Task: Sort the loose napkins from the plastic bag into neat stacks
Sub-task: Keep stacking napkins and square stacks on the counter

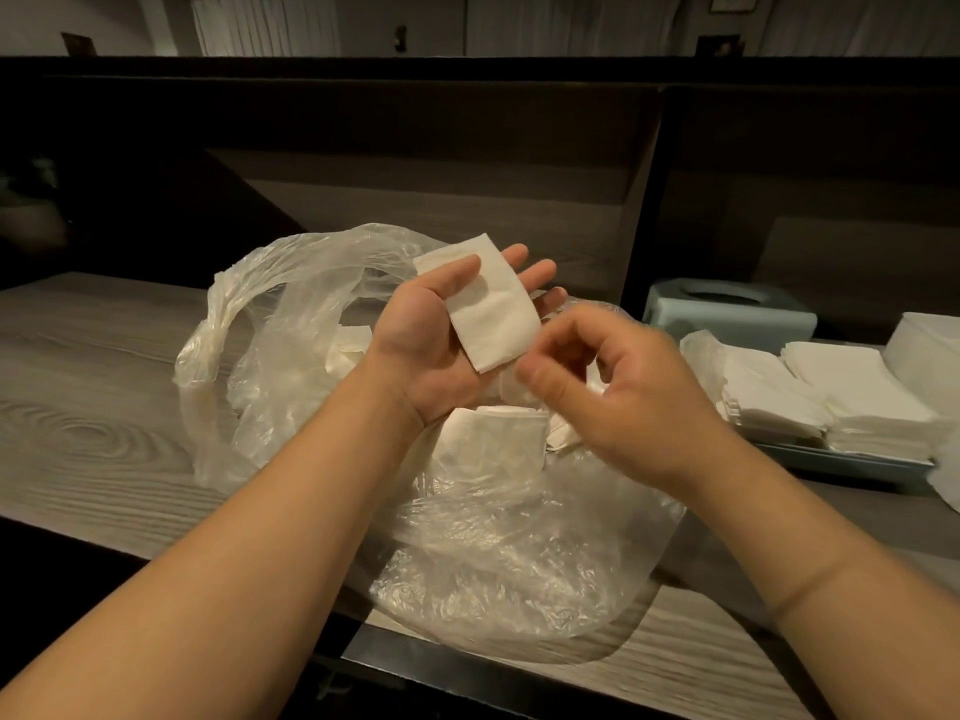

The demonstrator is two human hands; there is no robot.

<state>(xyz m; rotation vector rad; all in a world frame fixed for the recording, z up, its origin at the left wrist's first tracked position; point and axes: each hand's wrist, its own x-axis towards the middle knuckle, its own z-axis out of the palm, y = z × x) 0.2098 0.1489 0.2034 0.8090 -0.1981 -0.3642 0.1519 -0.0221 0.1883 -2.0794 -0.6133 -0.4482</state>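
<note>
I see my left hand [441, 345] palm up over the plastic bag [467, 537] on the counter [93, 397], its thumb pinning a folded napkin [488, 309]. My right hand [613, 387] has its grip curled, pinching another napkin's [511, 389] edge. Stacked napkins [841, 397] sit right.

No text, label, brand, number or sign can be read anywhere here, neither on the napkins [491, 309], the plastic bag [498, 553] nor the tissue box [727, 309].
</note>
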